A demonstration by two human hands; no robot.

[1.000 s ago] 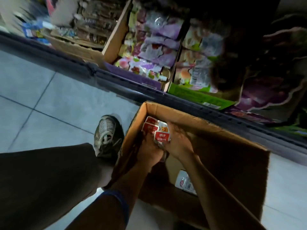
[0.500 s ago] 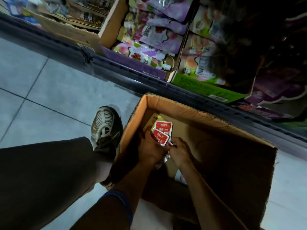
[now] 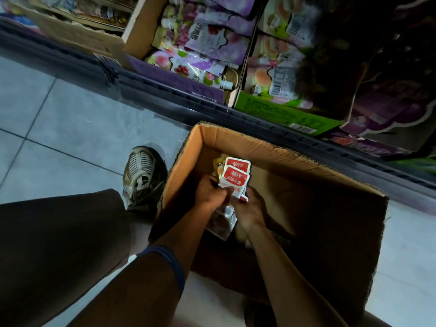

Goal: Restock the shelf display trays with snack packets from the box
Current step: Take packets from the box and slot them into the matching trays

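Observation:
An open cardboard box (image 3: 238,140) sits on the floor below the shelf. Both my hands are inside it at its left end. My left hand (image 3: 210,194) grips a stack of red-and-white snack packets (image 3: 234,177), with a yellow packet (image 3: 218,165) behind them. My right hand (image 3: 251,210) holds the same stack from the right and underneath; its fingers are partly hidden. More clear-wrapped packets (image 3: 223,223) hang below the hands. The shelf display trays, a purple one (image 3: 174,80) and a green one (image 3: 280,113), hold pouches.
My shoe (image 3: 144,175) and dark trouser leg (image 3: 59,244) are on the grey tile floor left of the box. The dark shelf edge rail (image 3: 165,95) runs diagonally above the box. A brown cardboard tray (image 3: 77,34) stands at the far left of the shelf.
The camera has tilted lower, toward the box. The hands have stayed in the box's left end, regripping the red packets; the right hand slid lower beneath the stack.

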